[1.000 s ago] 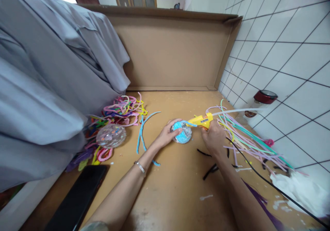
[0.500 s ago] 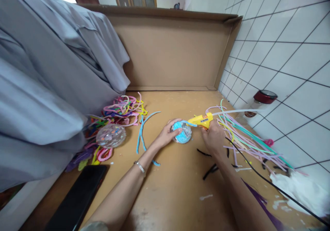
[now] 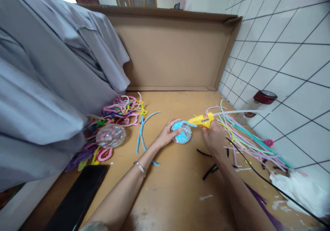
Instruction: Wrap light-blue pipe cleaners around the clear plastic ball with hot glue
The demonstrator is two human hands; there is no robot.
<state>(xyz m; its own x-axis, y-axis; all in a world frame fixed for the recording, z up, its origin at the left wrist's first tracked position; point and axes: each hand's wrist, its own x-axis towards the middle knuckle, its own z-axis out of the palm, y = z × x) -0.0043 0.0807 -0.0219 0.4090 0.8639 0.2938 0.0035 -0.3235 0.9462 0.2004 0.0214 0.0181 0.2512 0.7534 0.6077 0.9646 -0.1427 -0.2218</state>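
My left hand [image 3: 168,134] is wrapped round the left side of a ball [image 3: 182,136] partly covered in light blue pipe cleaner, its right part clear or greyish. A loose blue end [image 3: 189,123] sticks out to the right from the ball's top. My right hand [image 3: 214,136] grips a yellow glue gun [image 3: 203,120], whose nozzle points left, close to the ball's upper right. A long whitish glue stick [image 3: 237,111] extends from the gun's back. Whether the nozzle touches the ball cannot be made out.
Blue pipe cleaners [image 3: 140,135], a clear ball [image 3: 111,135], a colourful pile [image 3: 123,109] and a black phone [image 3: 77,196] lie left. On the right are pastel pipe cleaners [image 3: 247,140], a red-lidded jar [image 3: 257,102], white tissue [image 3: 300,189] and a black cable [image 3: 268,181]. Cardboard [image 3: 175,52] stands behind.
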